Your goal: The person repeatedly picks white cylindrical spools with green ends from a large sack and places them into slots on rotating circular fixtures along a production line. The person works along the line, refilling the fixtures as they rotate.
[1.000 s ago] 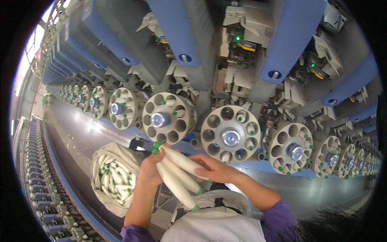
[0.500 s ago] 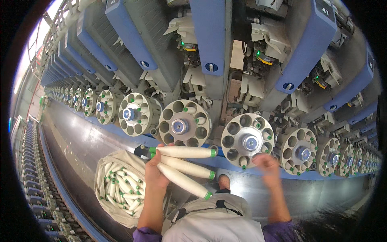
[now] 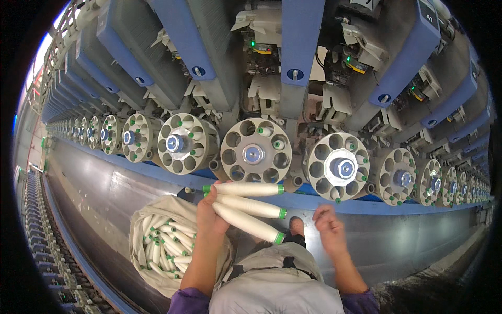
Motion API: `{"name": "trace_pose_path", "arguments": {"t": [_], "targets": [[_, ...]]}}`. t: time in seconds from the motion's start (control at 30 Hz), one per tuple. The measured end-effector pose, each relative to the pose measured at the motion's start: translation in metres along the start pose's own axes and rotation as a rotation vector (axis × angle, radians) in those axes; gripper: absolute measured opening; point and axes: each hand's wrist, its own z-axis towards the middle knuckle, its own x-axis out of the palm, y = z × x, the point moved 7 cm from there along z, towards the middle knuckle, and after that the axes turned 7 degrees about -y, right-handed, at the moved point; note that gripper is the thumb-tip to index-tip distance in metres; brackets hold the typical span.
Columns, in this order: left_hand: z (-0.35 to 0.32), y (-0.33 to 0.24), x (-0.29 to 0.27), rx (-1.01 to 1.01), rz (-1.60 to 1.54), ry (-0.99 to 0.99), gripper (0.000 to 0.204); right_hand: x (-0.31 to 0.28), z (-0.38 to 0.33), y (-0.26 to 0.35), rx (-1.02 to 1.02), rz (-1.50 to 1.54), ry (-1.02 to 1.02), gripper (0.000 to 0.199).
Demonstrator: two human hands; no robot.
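Three full cream yarn bobbins [image 3: 250, 205] with green tube ends are fanned out in my left hand [image 3: 210, 212]. Its fingers wrap round their left ends, and the bobbins point to the right. Just beyond them is a round bobbin magazine [image 3: 241, 149] with a blue and silver hub; two of its upper holes hold bobbins. My right hand [image 3: 329, 226] is lifted below the magazine to its right [image 3: 329, 161], apart from it. Its fingers are curled in, and anything between them is too small or hidden to make out.
At my left, a cloth sack [image 3: 137, 225] holds many loose bobbins [image 3: 166, 246]. Grey and blue winding units [image 3: 302, 42] run along the far side, with a row of magazines in front. A blue rail [image 3: 261, 196] passes below them. Another machine row [image 3: 39, 235] curves along the left.
My right hand has drawn down and left, away from the right magazine's lower rim. The view has shifted, so the machines sit farther right. My left hand keeps its three bobbins.
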Motion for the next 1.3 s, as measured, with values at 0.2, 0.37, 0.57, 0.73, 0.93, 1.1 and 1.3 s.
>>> {"name": "trace_pose_path", "arguments": {"t": [0.2, 0.37, 0.57, 0.73, 0.93, 1.1, 1.3], "targets": [[0.000, 0.025, 0.010, -0.016, -0.106, 0.006, 0.038, -0.019, 0.003, -0.009, 0.146, 0.446, 0.033, 0.012], [-0.004, 0.016, 0.028, 0.163, 0.005, -0.010, 0.044, -0.048, 0.022, 0.004, -0.148, -0.485, -0.094, 0.015], [-0.029, 0.046, 0.069, 0.355, 0.062, 0.054, 0.048, -0.011, 0.007, -0.004, 0.147, -0.240, 0.393, 0.036], [-0.040, 0.070, 0.100, 0.514, 0.115, 0.163, 0.053, 0.001, 0.002, -0.042, 0.689, 0.211, 0.107, 0.046], [-0.005, 0.087, 0.076, 0.039, 0.083, 0.041, 0.041, -0.022, -0.009, 0.001, 0.400, 0.314, 0.077, 0.050], [0.002, 0.076, 0.064, -0.007, 0.016, 0.038, 0.039, -0.105, -0.001, 0.039, 0.241, 0.055, 0.151, 0.045], [-0.020, 0.071, 0.094, -0.004, 0.018, 0.194, 0.039, -0.197, 0.053, 0.068, 0.073, -0.325, -0.498, 0.032]]}}
